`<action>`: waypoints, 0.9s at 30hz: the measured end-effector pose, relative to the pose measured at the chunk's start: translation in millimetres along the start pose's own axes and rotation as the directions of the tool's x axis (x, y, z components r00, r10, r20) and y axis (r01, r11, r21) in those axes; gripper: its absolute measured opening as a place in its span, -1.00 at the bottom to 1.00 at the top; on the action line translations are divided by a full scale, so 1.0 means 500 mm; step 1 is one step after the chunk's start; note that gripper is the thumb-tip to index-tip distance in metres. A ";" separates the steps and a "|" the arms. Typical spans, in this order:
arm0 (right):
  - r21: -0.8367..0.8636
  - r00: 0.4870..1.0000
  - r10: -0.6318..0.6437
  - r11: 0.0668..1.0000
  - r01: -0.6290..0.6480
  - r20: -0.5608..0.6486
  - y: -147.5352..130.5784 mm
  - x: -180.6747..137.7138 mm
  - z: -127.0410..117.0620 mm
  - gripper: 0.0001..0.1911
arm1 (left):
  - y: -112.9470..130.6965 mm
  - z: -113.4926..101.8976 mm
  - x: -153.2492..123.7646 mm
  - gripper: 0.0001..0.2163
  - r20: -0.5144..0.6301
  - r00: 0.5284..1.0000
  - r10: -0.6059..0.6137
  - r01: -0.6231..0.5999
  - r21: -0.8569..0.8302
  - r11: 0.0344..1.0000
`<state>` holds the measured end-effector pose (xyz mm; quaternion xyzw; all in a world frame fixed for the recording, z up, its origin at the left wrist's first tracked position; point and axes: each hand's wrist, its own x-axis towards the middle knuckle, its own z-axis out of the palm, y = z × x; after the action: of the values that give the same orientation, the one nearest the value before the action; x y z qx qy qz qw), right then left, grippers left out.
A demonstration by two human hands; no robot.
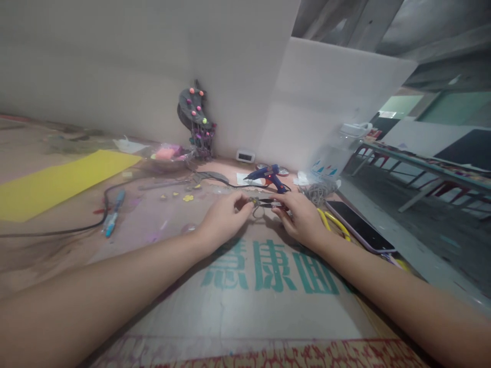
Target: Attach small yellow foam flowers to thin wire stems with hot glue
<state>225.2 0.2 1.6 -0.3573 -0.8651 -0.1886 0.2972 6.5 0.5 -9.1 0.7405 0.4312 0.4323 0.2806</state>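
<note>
Both of my hands meet over a sheet of cardboard (245, 301) printed with green characters. My left hand (224, 217) pinches a small greyish piece of cord or twine (253, 202) between thumb and fingers. My right hand (301, 217) is closed on a small pair of dark snips (268, 203), whose blades point left at the pinched piece. A loop of the cord hangs just below the blades. The two hands are a few centimetres apart.
A blue glue gun (270, 176) stands behind the hands, its black cable (103, 209) running left. A phone (358, 225), yellow-handled scissors (333, 222) and a twine bundle (318, 191) lie right. Yellow paper (57, 181), a blue pen (113, 212) and a beaded dark ornament (195, 117) sit left.
</note>
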 end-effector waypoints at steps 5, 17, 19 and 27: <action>0.010 1.000 -0.015 1.000 0.015 -0.009 0.000 0.001 0.001 -0.76 | -0.001 0.002 -0.002 -0.83 0.021 0.999 0.025 -0.025 0.018 1.000; 0.008 0.998 0.005 1.000 -0.005 0.064 0.000 0.002 0.003 -0.77 | 0.005 0.002 -0.009 -0.88 0.059 0.994 0.096 -0.103 0.132 0.986; -0.006 0.998 -0.008 1.000 0.009 0.057 0.000 0.003 0.003 -0.77 | 0.006 0.001 -0.009 -0.87 0.062 0.994 0.094 -0.101 0.141 0.985; -0.038 0.999 -0.028 0.999 0.029 0.026 0.000 0.003 0.002 -0.76 | 0.010 -0.002 -0.009 -0.88 0.057 0.993 0.104 -0.112 0.162 0.981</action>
<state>224.0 1.6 1.6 -0.3529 -0.8701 -0.2050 0.2762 6.3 -6.0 -6.4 0.7936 0.4179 0.3918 0.2051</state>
